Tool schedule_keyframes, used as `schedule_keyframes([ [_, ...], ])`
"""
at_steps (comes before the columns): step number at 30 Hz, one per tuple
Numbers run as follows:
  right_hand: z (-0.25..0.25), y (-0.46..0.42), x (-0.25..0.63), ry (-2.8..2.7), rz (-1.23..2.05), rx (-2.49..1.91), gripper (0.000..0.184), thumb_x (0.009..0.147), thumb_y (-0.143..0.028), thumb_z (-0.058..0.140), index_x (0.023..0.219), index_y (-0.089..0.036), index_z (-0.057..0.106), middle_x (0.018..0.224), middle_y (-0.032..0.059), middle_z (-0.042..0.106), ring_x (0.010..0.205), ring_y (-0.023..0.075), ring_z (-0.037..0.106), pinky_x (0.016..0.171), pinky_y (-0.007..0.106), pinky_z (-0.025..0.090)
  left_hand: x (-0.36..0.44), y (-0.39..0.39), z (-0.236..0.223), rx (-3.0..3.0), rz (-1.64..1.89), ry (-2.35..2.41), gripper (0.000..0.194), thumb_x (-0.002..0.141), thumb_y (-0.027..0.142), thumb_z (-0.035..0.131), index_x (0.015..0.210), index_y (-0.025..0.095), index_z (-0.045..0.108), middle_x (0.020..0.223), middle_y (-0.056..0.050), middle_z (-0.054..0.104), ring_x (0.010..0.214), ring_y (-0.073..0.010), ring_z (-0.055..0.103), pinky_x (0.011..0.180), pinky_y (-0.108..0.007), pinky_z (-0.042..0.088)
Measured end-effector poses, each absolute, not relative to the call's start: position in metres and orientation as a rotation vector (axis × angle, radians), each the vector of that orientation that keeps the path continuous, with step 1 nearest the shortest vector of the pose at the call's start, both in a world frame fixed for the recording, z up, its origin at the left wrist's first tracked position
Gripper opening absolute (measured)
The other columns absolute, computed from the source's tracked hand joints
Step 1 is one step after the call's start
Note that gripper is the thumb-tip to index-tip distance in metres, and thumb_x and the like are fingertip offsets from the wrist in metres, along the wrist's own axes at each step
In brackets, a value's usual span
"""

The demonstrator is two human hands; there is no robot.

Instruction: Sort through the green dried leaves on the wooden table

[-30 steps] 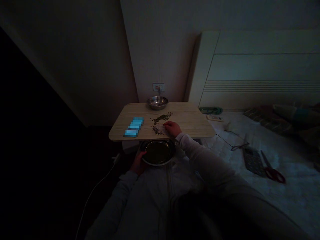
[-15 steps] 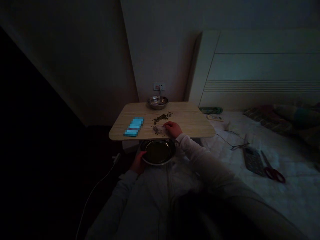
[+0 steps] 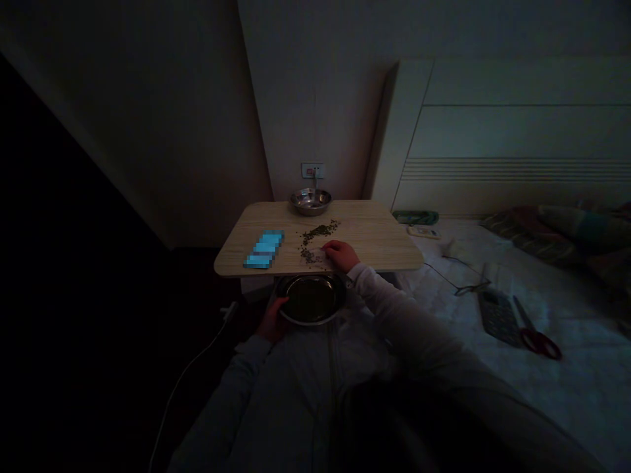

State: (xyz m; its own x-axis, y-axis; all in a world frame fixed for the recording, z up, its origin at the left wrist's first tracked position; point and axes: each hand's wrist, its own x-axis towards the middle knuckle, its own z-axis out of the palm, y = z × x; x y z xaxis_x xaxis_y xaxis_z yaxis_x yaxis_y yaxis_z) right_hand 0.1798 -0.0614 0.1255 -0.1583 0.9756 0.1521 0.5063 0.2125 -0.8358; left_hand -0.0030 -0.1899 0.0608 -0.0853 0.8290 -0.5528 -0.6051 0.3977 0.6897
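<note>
My left hand [image 3: 273, 321] grips the left rim of a wide metal bowl [image 3: 311, 322], thumb over the edge. The bowl sits just below the front edge of a small wooden table [image 3: 374, 230]; its inside is dark, so its contents are hard to make out. On the tabletop my right hand [image 3: 341, 255] is closed, pinching a thin, see-through sheet [image 3: 318, 256] that looks like plastic. Some small dark grains show through or beside this sheet. More greenish grains, like small beans [image 3: 321, 230], lie in a loose curved band behind it.
A smaller metal bowl [image 3: 310, 202] stands at the table's back edge, below a wall socket [image 3: 313, 171]. A phone [image 3: 265, 249] with a lit screen lies on the left. Red-handled scissors [image 3: 539, 343] and a dark patterned object [image 3: 500, 318] rest on the bed.
The see-through sheet and the grains around it have shifted slightly near the table's front. My left hand and the bowl have stayed nearly still.
</note>
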Motion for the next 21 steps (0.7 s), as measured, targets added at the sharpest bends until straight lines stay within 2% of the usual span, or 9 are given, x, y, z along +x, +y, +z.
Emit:
schedule_keyframes([
  [5,0.124,-0.061,0.180,-1.781,0.862,-1.366,0.018,0.079,-0.016,0.055,0.080,-0.016,0.073,0.073,0.0004,0.068,0.073,0.0136,0.060,0.074,0.024,0.045,-0.002,-0.192,0.066,0.213,1.227,1.195,0.015,0.082,0.014,0.055,0.085,0.017,0.069,0.086,-0.009,0.077,0.104,-0.0256,0.069,0.087,-0.033,0.056],
  [12,0.126,-0.064,0.180,-1.797,0.867,-1.370,0.017,0.078,-0.019,0.056,0.079,-0.015,0.073,0.073,0.0008,0.067,0.073,0.0140,0.059,0.074,0.025,0.045,0.000,-0.192,0.069,0.187,1.221,1.188,0.023,0.080,0.015,0.057,0.098,0.014,0.070,0.087,-0.010,0.077,0.097,-0.0275,0.071,0.082,-0.036,0.058],
  [21,0.126,-0.064,0.181,-1.769,0.909,-1.309,0.014,0.076,-0.018,0.057,0.072,-0.016,0.070,0.066,-0.0014,0.065,0.069,0.0126,0.057,0.069,0.023,0.043,0.002,-0.194,0.077,0.156,1.197,1.182,0.019,0.085,0.014,0.052,0.088,0.015,0.071,0.078,-0.009,0.076,0.095,-0.0252,0.072,0.080,-0.031,0.058],
])
